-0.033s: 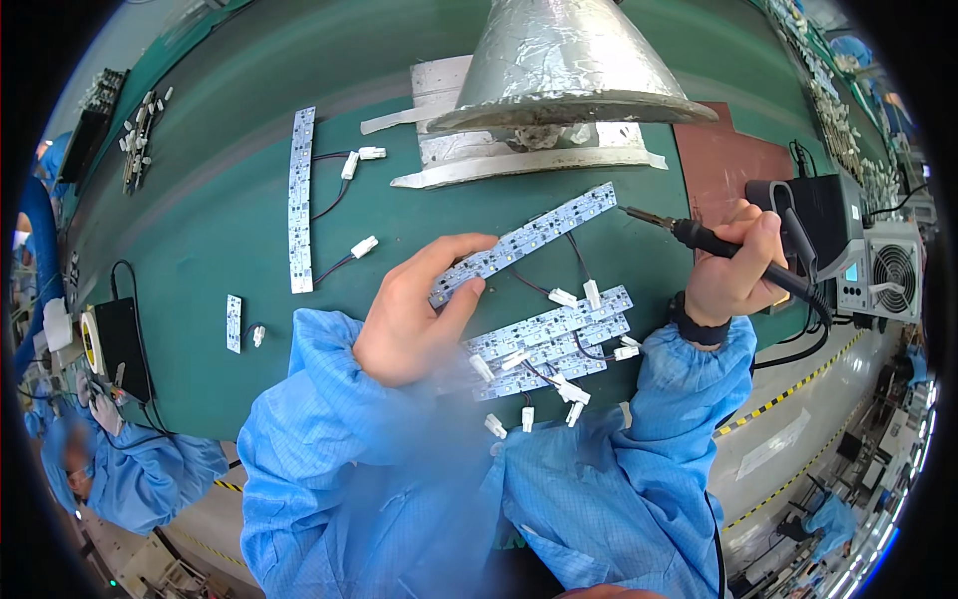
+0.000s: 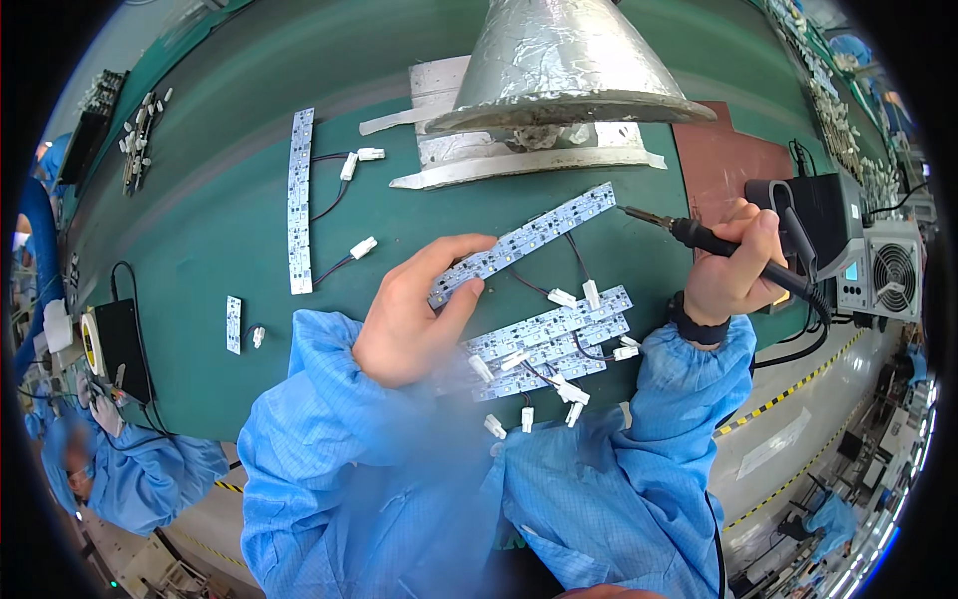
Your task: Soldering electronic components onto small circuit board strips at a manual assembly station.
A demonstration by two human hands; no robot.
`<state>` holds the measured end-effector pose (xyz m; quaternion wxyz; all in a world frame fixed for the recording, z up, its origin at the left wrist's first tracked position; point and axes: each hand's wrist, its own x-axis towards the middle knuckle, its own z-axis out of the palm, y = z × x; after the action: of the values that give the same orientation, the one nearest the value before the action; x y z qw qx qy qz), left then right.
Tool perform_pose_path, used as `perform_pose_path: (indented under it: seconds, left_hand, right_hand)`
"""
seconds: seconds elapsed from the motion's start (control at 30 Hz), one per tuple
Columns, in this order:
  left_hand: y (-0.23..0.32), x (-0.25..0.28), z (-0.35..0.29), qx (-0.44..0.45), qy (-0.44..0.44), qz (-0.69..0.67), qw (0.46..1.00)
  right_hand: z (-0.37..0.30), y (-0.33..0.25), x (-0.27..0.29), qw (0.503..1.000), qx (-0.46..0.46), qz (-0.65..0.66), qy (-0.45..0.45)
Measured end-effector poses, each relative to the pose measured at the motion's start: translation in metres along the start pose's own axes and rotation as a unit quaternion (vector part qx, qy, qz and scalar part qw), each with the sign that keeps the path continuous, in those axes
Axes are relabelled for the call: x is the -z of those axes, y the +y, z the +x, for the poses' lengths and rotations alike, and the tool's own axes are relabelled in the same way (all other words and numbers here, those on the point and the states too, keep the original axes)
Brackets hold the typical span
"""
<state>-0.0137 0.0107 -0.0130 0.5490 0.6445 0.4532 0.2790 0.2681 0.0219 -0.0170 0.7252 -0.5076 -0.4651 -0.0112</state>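
Note:
Between thumb and fingers, my left hand [image 2: 414, 314] grips the near end of a white LED circuit board strip [image 2: 539, 232], which slants up to the right. Thin wires with white connectors [image 2: 577, 296] hang from that strip. My right hand [image 2: 736, 265] is closed round the handle of a soldering iron [image 2: 694, 235]. The iron's tip points left and lies very close to the strip's far end; whether they touch I cannot tell. Below the held strip, several more LED strips [image 2: 549, 344] lie overlapped, with wires and white connectors on them.
A foil-covered fume hood [image 2: 569, 60] stands at the back. One long LED strip [image 2: 300, 200] and a short board [image 2: 234, 324] lie to the left. The black soldering station [image 2: 823, 215] and a fan unit [image 2: 888, 275] are at the right. A co-worker in blue [image 2: 130, 469] sits at lower left.

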Motion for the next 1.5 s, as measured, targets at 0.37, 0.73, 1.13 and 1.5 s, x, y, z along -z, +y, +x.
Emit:
perform_pose_path:
  seconds: [0.37,0.73,1.13,1.5]
  left_hand:
    - [-0.006,-0.002,0.001,-0.046,0.017,0.042,0.998]
    - [-0.008,-0.002,0.001,-0.033,0.014,0.036,0.999]
    - [-0.010,-0.003,0.000,-0.038,0.013,0.032,0.999]
    - [-0.002,0.003,-0.003,-0.031,0.013,0.051,0.998]
  right_hand:
    - [-0.001,0.002,-0.003,1.000,0.008,0.019,-0.008]
    - [-0.002,0.001,-0.003,0.999,-0.001,0.026,-0.020]
    - [-0.002,-0.001,-0.003,1.000,-0.007,0.014,-0.015]
    - [0.012,0.003,-0.003,0.996,-0.017,0.053,0.062]
